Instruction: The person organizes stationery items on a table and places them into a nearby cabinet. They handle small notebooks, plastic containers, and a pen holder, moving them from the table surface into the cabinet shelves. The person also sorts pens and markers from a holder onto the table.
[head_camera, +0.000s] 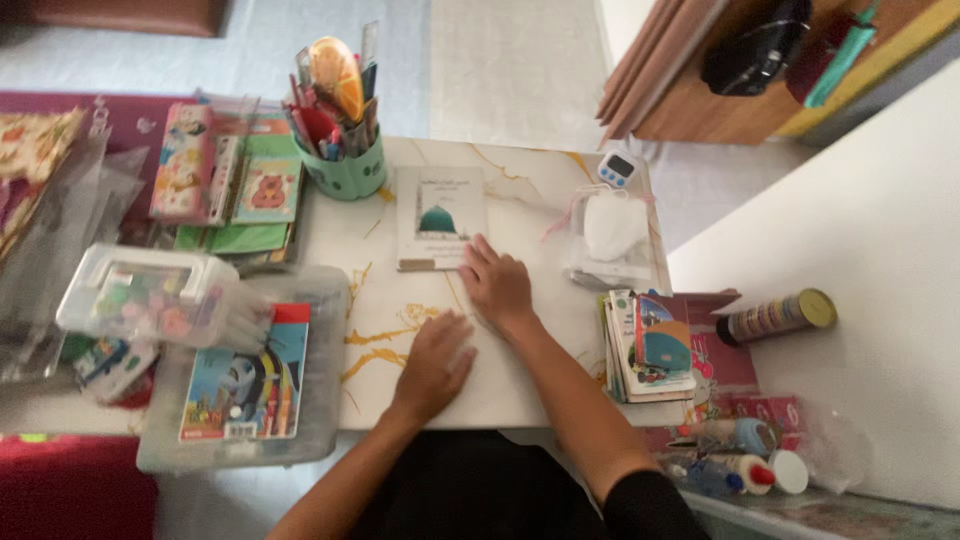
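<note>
- Left hand (432, 362), grip open, palm flat on the white marbled bench (520, 385) at lower centre
- Right hand (496, 283), grip open, fingertips touching the lower right corner of a small booklet (440, 217) with a green dome picture
- Green pen cup (346, 168) upper left; white timer (617, 168) upper right
- Step looks like steadying the booklet; closing fingers on its edge would be needed

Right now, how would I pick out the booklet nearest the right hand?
Start at the white marble-patterned table with gold veins. Just ahead of the right hand, right of the green pen holder, lies a pale booklet. Only its cover shows a green dome.
</note>
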